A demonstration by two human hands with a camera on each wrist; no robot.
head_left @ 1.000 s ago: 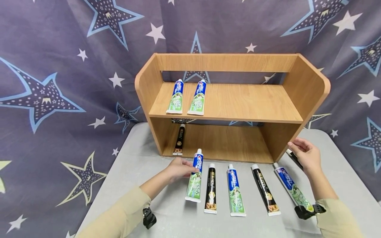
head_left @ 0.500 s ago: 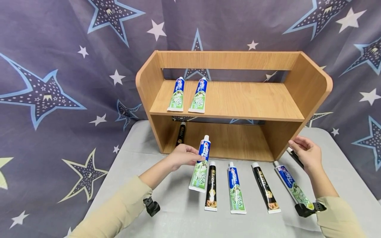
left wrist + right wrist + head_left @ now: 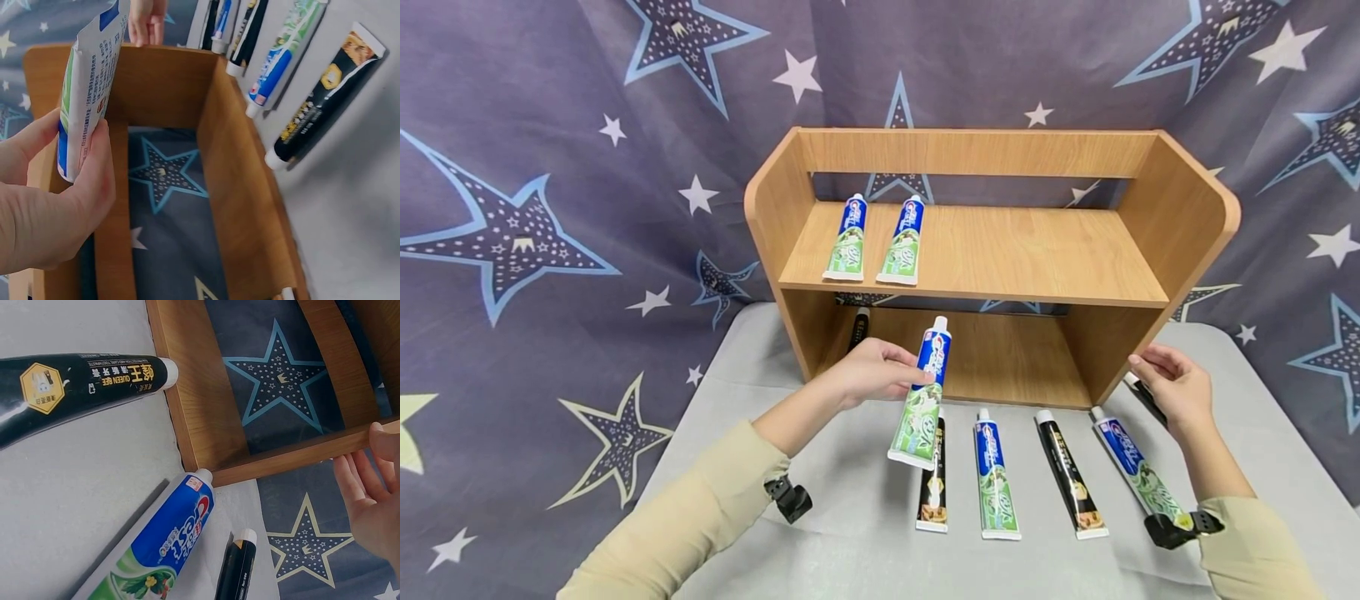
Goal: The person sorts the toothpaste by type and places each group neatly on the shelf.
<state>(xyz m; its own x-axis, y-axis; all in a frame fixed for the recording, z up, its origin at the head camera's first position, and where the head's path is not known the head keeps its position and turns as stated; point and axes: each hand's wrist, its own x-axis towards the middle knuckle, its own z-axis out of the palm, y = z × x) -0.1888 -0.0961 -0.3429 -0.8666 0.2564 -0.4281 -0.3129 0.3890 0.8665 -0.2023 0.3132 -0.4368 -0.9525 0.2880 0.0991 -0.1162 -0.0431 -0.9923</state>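
Observation:
In the head view my left hand (image 3: 880,371) pinches a blue-green-and-white toothpaste tube (image 3: 919,404) between thumb and fingers. The tube is off the table, cap up, before the lower compartment of the wooden shelf (image 3: 1000,297). My right hand (image 3: 1176,387) holds the front edge of the shelf's right side panel; the right wrist view shows its thumb on the edge and its fingers against the outside. Two similar toothpaste tubes (image 3: 847,242) lie on the upper level at the left. Behind my left hand, a black toothpaste tube (image 3: 859,327) in the lower level is partly hidden.
Along the grey table (image 3: 850,533) before the shelf lie a black tube (image 3: 932,500), a blue-green tube (image 3: 996,483), another black tube (image 3: 1070,475) and another blue-green tube (image 3: 1138,471). One more black tube (image 3: 237,569) lies beside the shelf's right panel. A starry curtain (image 3: 587,333) hangs behind.
My left hand has raised the toothpaste tube and carried it right and toward the shelf, so it now covers part of the black tube on the table. My right hand keeps its place.

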